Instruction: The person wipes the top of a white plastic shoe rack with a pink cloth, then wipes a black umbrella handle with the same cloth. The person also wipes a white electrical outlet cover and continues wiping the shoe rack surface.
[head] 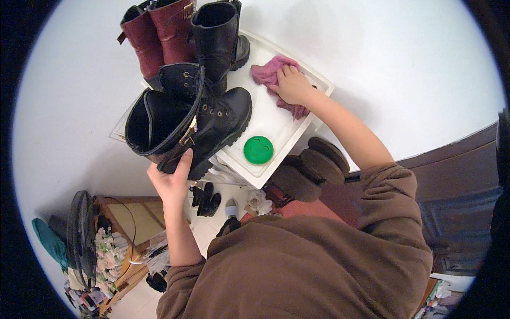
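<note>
My left hand (173, 175) grips a black leather lace-up boot (215, 119) by the shaft, thumb beside its gold zip; the shaft opening faces up toward me. My right hand (293, 85) lies spread on a crumpled pink cloth (269, 73), which rests on the white tray-like top (295, 145) of a shelf unit. Near the front corner of that top sits a round green tin or lid (258, 150) with a smiling face. Behind the gripped boot stand another black boot (215, 36) and a pair of red leather boots (171, 36) with a gold buckle.
A pale wall (378, 48) borders the shelf top. Brown slippers (297, 175) are at its right side, lower down. Black shoes (207, 199) stand on the tiled floor. At lower left are a wooden cabinet (135, 223), artificial flowers (107, 255) and a dark mesh item (81, 239).
</note>
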`<control>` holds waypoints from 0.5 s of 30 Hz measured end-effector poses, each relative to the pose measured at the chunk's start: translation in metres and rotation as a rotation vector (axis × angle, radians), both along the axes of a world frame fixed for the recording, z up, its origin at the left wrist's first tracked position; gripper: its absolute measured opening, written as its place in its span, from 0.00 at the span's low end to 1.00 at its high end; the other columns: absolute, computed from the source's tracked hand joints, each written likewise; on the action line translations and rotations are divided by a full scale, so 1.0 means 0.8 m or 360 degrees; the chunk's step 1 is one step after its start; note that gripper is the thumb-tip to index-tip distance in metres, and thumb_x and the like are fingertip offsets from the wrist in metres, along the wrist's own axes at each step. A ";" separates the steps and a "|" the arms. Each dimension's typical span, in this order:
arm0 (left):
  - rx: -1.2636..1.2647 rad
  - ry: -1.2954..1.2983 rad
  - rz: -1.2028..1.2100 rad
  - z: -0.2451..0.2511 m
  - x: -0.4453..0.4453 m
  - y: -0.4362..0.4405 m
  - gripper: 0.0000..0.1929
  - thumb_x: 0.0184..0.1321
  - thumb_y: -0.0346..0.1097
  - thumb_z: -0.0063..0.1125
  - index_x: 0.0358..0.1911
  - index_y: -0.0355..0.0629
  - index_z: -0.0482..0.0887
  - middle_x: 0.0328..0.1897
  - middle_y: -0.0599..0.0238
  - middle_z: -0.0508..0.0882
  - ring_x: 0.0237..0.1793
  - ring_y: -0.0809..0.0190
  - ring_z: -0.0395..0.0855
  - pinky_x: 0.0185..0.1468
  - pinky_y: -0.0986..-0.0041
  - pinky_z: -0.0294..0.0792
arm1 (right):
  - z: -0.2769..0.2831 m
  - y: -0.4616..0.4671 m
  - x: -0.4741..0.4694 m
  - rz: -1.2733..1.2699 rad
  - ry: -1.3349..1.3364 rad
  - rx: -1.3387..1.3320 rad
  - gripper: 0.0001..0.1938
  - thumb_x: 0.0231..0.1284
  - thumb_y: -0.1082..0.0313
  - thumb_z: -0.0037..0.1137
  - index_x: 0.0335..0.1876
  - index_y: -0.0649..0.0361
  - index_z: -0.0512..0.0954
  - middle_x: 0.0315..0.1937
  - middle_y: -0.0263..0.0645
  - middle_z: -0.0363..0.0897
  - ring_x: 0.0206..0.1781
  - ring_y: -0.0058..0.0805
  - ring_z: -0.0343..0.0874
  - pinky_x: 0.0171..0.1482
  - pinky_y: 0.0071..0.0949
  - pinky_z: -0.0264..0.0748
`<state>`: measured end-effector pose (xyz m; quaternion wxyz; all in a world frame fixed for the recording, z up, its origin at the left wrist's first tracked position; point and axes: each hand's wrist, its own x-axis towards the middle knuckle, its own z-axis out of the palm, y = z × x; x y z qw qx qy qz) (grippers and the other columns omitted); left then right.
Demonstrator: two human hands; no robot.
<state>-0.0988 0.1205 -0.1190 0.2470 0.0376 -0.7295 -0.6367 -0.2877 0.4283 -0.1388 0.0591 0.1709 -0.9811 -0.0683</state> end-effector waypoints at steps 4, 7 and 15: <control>0.0120 -0.0121 0.0102 0.006 0.008 -0.004 0.11 0.51 0.26 0.66 0.38 0.33 0.82 0.35 0.66 0.84 0.35 0.71 0.78 0.45 0.79 0.69 | 0.035 -0.013 -0.020 -0.0079 -0.0367 -0.0054 0.24 0.62 0.51 0.47 0.49 0.68 0.74 0.51 0.58 0.73 0.50 0.52 0.75 0.57 0.41 0.70; 0.0128 0.0015 0.0109 0.012 0.018 -0.014 0.10 0.51 0.25 0.65 0.38 0.33 0.82 0.36 0.65 0.84 0.37 0.70 0.78 0.46 0.78 0.70 | 0.074 -0.021 0.003 -0.0046 0.0168 -0.0573 0.15 0.61 0.61 0.51 0.46 0.64 0.76 0.44 0.49 0.75 0.46 0.45 0.77 0.50 0.38 0.74; 0.0170 0.0069 -0.0076 0.023 -0.007 0.005 0.10 0.50 0.27 0.67 0.36 0.33 0.82 0.33 0.66 0.85 0.34 0.72 0.78 0.42 0.78 0.71 | 0.259 -0.116 -0.032 0.1263 0.0679 -0.0870 0.17 0.51 0.71 0.58 0.49 0.57 0.74 0.46 0.45 0.72 0.51 0.40 0.73 0.52 0.35 0.73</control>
